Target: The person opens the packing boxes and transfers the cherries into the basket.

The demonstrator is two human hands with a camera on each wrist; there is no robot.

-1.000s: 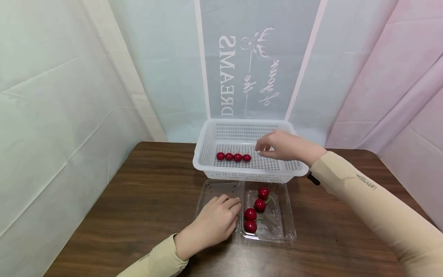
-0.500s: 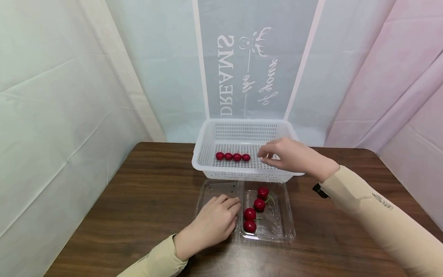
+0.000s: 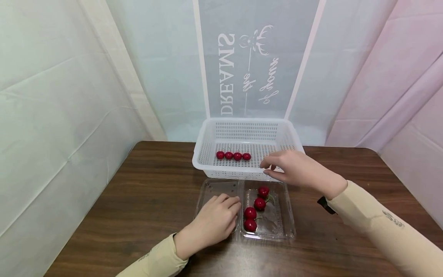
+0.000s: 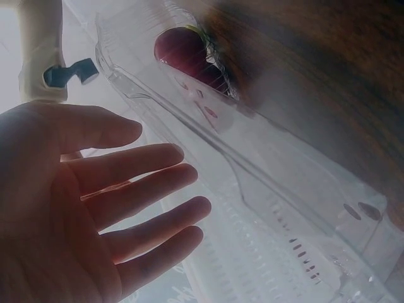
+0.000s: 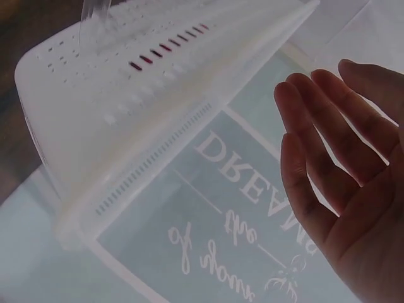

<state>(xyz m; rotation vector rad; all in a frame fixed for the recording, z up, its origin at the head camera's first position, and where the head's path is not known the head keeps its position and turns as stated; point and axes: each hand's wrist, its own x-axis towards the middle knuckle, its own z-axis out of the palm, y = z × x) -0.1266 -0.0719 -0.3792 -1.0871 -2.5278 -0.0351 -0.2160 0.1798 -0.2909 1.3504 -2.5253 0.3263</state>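
My left hand lies over the lid half of a clear plastic clamshell box. In the left wrist view its fingers are spread and hold nothing; whether they touch the lid I cannot tell. The box's right half holds several red cherries, some with green stems. Behind it stands a white perforated basket, with several more cherries in a row on its floor. At the basket's near right rim hovers my right hand. Its fingers are loosely bent with nothing in them.
A brown wooden table carries the box and the basket. Just behind the basket hangs a grey-blue cloth with white lettering. Pale cloth walls close in the left and right sides.
My right hand has drawn back from inside the basket to its near right rim, moving toward me and slightly right. The left hand and the cherries stay in place.
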